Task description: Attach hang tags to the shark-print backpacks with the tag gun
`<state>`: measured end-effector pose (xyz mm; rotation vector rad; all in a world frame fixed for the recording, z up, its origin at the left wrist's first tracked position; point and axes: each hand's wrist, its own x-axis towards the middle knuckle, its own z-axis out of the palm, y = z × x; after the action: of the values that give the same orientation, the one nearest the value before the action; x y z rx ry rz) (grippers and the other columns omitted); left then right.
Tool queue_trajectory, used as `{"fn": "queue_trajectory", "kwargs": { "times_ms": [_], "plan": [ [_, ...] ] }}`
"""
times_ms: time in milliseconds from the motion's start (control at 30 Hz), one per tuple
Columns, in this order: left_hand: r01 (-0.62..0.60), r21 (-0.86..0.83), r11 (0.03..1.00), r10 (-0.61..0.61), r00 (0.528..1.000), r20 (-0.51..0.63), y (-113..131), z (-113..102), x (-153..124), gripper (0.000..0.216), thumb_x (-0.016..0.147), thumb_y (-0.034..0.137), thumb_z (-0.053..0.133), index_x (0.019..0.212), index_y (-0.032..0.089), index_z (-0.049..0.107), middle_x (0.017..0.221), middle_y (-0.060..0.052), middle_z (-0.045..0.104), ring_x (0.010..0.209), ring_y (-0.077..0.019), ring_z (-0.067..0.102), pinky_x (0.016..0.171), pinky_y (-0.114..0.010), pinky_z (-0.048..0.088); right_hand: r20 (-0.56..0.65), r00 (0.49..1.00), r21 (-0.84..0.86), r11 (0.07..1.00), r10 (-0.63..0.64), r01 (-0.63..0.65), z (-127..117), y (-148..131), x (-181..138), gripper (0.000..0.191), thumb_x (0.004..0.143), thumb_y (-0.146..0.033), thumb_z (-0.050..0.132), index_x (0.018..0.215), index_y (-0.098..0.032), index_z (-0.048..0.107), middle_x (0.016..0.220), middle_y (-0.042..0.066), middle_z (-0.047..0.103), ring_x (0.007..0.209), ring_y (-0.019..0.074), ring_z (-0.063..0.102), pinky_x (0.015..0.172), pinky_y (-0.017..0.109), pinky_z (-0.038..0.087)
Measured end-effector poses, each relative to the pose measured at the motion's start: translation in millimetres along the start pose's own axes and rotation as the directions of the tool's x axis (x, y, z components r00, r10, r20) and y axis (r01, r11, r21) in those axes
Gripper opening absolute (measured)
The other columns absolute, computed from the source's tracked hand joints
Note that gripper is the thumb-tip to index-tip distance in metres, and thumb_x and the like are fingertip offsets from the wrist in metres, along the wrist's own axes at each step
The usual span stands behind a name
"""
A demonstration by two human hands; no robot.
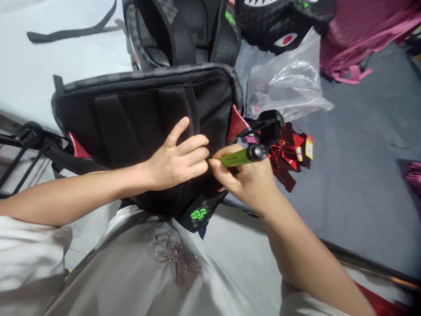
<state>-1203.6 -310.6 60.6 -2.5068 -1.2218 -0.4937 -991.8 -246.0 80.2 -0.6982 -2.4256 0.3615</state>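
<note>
A black backpack (141,114) lies in front of me with its strap side up, checkered edging around its rim and red corner pieces at both sides. My left hand (180,158) rests on its lower middle, fingers spread and holding nothing. Just right of it, my right hand (246,175) grips a green pen-shaped tool with a black end (238,158). The tool's tip is hidden by my fingers, close to the bag's surface. Below my hands a strap with a green logo patch (198,213) hangs toward my lap.
Behind stands another black backpack (194,35). To its right are a shark-face bag (279,26), a clear plastic bag (286,83) and a pink bag (362,35). Red tags (289,149) lie on the grey table (351,175). A loose black strap (72,33) is at upper left.
</note>
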Motion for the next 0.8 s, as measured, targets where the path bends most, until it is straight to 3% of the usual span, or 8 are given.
{"fn": "queue_trajectory", "kwargs": {
  "times_ms": [267,367,467,567,667,800],
  "plan": [
    [0.034,-0.056,0.998,-0.028,0.994,0.108,-1.4,-0.2,1.4,0.026,0.099,0.018,0.04,0.096,0.026,0.064,0.102,0.009,0.065,0.125,-0.0123,0.055,0.121,-0.064,0.023,0.059,0.998,0.036,0.999,0.022,-0.024,-5.2,-3.9,7.5,0.019,0.093,-0.033,0.058,0.08,-0.02,0.061,0.074,0.003,0.069,0.061,0.0163,0.063,0.057,0.029,0.047],
    [-0.018,0.037,0.999,0.02,0.999,-0.031,-0.4,0.0,1.3,0.02,0.096,0.017,0.046,0.091,0.026,0.064,0.1,0.009,0.064,0.124,-0.0122,0.056,0.121,-0.063,0.027,0.017,0.992,0.097,0.987,0.126,-0.127,-10.8,0.7,-0.1,0.02,0.092,-0.035,0.06,0.078,-0.021,0.061,0.07,0.002,0.067,0.059,0.0161,0.062,0.054,0.029,0.046],
    [-0.066,0.097,0.993,0.083,0.979,-0.183,1.1,0.2,1.0,0.02,0.093,0.012,0.05,0.083,0.024,0.062,0.098,0.009,0.064,0.123,-0.0119,0.056,0.123,-0.059,0.027,-0.077,0.946,0.25,0.925,0.315,-0.287,-17.1,6.0,-15.3,0.023,0.095,-0.038,0.059,0.079,-0.022,0.062,0.072,0.002,0.066,0.061,0.0154,0.062,0.054,0.028,0.048],
    [-0.012,-0.013,1.0,0.01,0.993,-0.121,2.1,-0.2,1.6,0.02,0.093,0.013,0.05,0.083,0.026,0.061,0.098,0.009,0.063,0.124,-0.0106,0.055,0.124,-0.055,0.028,-0.118,0.898,0.31,0.875,0.425,-0.373,-18.4,4.8,-25.9,0.023,0.094,-0.041,0.06,0.081,-0.022,0.063,0.071,0.001,0.066,0.059,0.0146,0.061,0.052,0.027,0.048],
    [0.046,-0.129,0.991,-0.053,0.997,-0.048,2.1,-0.3,2.2,0.018,0.092,0.013,0.052,0.086,0.028,0.061,0.098,0.009,0.062,0.125,-0.0098,0.055,0.124,-0.052,0.03,-0.104,0.926,0.255,0.909,0.364,-0.329,-13.4,-2.8,-21.8,0.02,0.093,-0.04,0.061,0.085,-0.022,0.065,0.071,0.001,0.067,0.057,0.0146,0.061,0.052,0.028,0.049],
    [0.003,-0.071,0.997,-0.01,0.995,-0.102,1.5,1.4,1.2,0.017,0.094,0.014,0.051,0.087,0.026,0.06,0.1,0.008,0.062,0.123,-0.0102,0.055,0.123,-0.056,0.028,-0.002,0.988,0.127,0.98,0.157,-0.156,-5.8,-10.2,-3.0,0.018,0.093,-0.038,0.059,0.086,-0.023,0.065,0.078,0.003,0.07,0.064,0.0163,0.064,0.057,0.029,0.051]
  ]
}}
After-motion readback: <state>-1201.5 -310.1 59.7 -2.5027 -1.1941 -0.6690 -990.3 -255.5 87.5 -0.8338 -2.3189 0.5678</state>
